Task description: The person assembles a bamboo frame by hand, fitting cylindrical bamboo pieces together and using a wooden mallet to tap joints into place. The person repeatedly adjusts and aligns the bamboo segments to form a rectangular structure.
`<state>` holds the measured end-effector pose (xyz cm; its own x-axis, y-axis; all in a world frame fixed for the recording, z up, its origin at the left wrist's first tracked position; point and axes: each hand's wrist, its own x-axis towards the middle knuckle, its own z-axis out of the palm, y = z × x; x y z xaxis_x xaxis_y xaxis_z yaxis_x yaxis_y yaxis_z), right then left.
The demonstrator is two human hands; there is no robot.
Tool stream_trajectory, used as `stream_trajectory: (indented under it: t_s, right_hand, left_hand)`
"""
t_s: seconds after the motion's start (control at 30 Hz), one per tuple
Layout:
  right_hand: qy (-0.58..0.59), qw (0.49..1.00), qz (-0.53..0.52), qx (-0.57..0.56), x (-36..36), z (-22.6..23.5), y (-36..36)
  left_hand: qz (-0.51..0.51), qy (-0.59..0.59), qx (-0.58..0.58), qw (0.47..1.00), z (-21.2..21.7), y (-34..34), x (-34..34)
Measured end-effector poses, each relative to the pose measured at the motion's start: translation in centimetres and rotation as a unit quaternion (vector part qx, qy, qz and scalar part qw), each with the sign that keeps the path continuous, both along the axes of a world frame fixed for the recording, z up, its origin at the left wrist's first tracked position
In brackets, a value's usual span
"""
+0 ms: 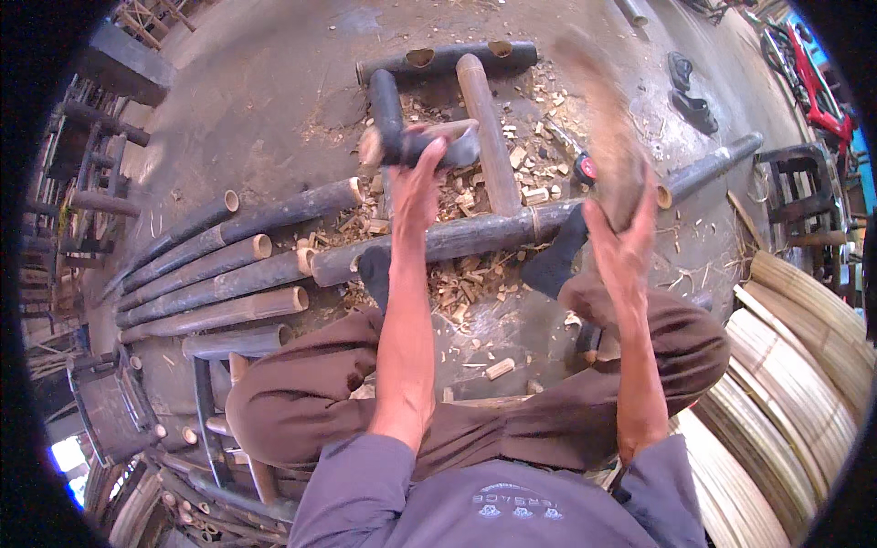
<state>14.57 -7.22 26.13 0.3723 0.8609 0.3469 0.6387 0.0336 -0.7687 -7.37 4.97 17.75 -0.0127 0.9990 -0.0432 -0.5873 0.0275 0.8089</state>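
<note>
Left of the long pole [438, 240], bamboo poles [215, 317] lie in a row, cut ends toward it. Beyond the pole's left half, left hand [418, 178] holds a dark piece [457, 151], blurred, exact kind unclear; thumb against its near side, other fingers seem curled round it, mostly hidden. Wood chips [470, 292] scatter both sides of the pole. A bamboo bar [489, 137] runs away from the pole's middle. Right hand [626, 237], over the pole's right part, grips a wooden club [614, 137]; thumb left, fingers right, wrapped round its lower end, rest sticking up past them, motion-blurred. Split bamboo [776, 384] sits right of the pole, nearer the body.
</note>
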Motion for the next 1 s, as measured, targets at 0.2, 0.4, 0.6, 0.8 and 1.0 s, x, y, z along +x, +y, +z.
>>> stream_trajectory:
  t_s: [0.2,0.4,0.6,0.8,1.0]
  right_hand:
    - [-0.020,0.982,0.164,0.097,-7.4,0.8,2.2]
    - [0.020,0.976,0.210,0.047,-10.1,1.6,1.6]
    - [0.031,0.980,0.194,-0.007,-10.2,1.2,1.0]
    - [0.029,0.980,0.195,-0.028,-10.3,0.8,0.7]
    - [0.039,0.977,0.206,-0.030,-10.6,0.3,0.7]
  left_hand:
    - [0.069,-0.033,-0.063,0.995,-11.3,-8.6,-6.9]
    - [0.072,-0.013,-0.082,0.994,-14.3,-10.7,-7.6]
    - [0.076,-0.014,-0.111,0.991,-14.9,-10.9,-7.6]
    - [0.075,-0.035,-0.100,0.992,-14.9,-11.0,-7.6]
    - [0.073,-0.035,-0.107,0.991,-14.6,-10.8,-7.5]
